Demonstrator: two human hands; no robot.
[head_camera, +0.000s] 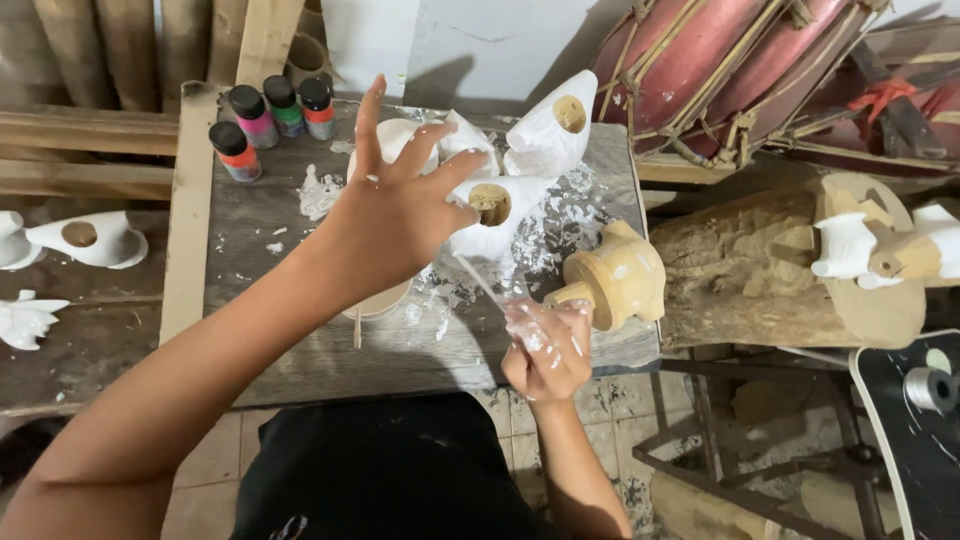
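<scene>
White paint is everywhere here: splashed over the grey wooden table (300, 330), streaked on both hands, and coating the carved figure (495, 215) at the middle of the frame, a rounded piece with a bare wood disc showing at its end. The left hand (395, 205) is fanned wide, fingers stretched, only the fingertips and thumb steadying that figure against the table top. The right hand (545, 350), lower centre, is closed in a pinch around a thin brush (482, 282) whose shaft slants up toward the figure's underside.

To my eye the coating of this piece is well along, with the brush working the lower edge; the next stroke would seem to need the figure turned or tipped so the unpainted wood comes round, without smudging the wet coat.

A second white figure (550, 135) lies just behind, and an unpainted wooden piece (615, 280) sits at the table's right edge. At the upper left of the table stand four small paint bottles (272, 122) with black caps, their contents orange, pink, green and red; any labels are too small to make out. More white figures (90, 240) rest far left.
</scene>
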